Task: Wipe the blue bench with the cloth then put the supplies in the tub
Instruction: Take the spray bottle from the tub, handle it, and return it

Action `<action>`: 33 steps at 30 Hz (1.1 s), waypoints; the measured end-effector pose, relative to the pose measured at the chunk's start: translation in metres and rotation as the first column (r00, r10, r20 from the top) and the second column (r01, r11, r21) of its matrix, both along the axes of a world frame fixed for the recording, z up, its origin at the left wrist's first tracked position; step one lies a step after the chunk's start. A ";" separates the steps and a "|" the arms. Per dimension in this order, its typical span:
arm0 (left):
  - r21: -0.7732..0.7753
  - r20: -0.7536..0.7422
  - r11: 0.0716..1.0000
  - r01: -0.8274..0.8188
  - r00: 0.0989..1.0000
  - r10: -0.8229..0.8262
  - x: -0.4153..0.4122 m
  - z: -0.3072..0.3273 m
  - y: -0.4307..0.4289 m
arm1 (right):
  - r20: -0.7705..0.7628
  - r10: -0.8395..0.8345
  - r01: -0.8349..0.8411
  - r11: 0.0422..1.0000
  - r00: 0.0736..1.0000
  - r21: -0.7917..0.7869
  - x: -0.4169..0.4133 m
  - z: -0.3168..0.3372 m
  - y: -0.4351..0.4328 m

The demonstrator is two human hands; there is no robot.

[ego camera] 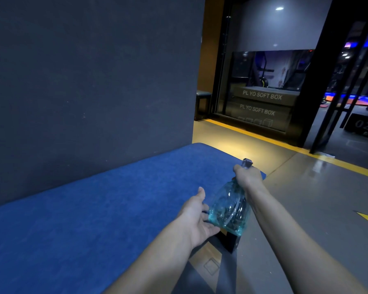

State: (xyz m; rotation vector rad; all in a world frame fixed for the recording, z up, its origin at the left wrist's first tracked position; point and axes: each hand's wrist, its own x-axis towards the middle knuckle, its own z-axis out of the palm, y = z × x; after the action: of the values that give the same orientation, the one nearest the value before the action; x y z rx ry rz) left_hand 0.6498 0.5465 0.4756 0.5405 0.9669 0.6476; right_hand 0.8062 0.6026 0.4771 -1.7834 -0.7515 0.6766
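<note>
The blue bench [98, 204] runs from the lower left to the middle of the view, against a dark wall. My right hand [248, 177] grips the grey trigger head of a clear blue spray bottle [229, 211], which hangs tilted over the bench's front edge. My left hand [197, 217] is open, palm up, fingers straight, just beside the bottle's base; whether it touches the bottle is unclear. No cloth or tub is in view.
A dark wall [89, 85] stands right behind the bench. Grey floor [306, 209] with yellow lines lies to the right. Stacked plyo soft boxes [261, 102] sit behind glass at the back. A black bench leg [232, 240] shows below the bottle.
</note>
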 end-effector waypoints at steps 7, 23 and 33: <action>-0.042 0.005 0.999 0.025 1.000 -0.025 -0.005 0.003 -0.013 | 0.008 0.105 -0.105 0.993 0.994 -0.061 -0.010 -0.001 -0.008; -0.144 0.001 0.990 0.005 1.000 -0.004 -0.029 0.010 -0.042 | 0.153 0.298 -0.306 0.951 0.942 0.032 -0.071 0.003 -0.047; -0.191 0.014 0.966 -0.176 0.983 0.182 -0.056 0.010 -0.026 | 0.262 0.414 -0.462 0.872 0.872 0.160 -0.102 0.019 -0.037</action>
State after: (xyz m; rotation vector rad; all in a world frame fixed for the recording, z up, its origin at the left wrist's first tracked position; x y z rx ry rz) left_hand 0.5938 0.5206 0.4856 0.2758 1.0428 0.7150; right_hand 0.7042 0.5655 0.4958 -1.5066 -1.3624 0.6655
